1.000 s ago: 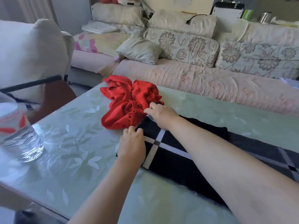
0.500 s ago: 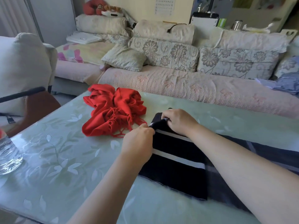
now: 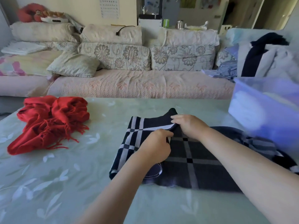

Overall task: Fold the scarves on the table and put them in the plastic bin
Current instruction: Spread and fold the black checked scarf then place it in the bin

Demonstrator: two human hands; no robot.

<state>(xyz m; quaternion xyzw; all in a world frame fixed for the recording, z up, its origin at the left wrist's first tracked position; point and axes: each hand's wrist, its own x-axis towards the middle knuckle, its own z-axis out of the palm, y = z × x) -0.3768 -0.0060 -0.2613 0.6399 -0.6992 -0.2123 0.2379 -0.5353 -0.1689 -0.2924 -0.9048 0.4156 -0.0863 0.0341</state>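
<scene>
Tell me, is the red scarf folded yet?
No, unfolded. The red scarf lies bunched in a crumpled heap on the table, with its fringe straggling out.

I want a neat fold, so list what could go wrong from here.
1. The left hand and right hand pinch only the folded edge of the checked scarf; its bunched tail near the plastic bin could drag the fold crooked.
2. The red scarf lies crumpled, fringe tangled; it may snag when lifted.
</scene>
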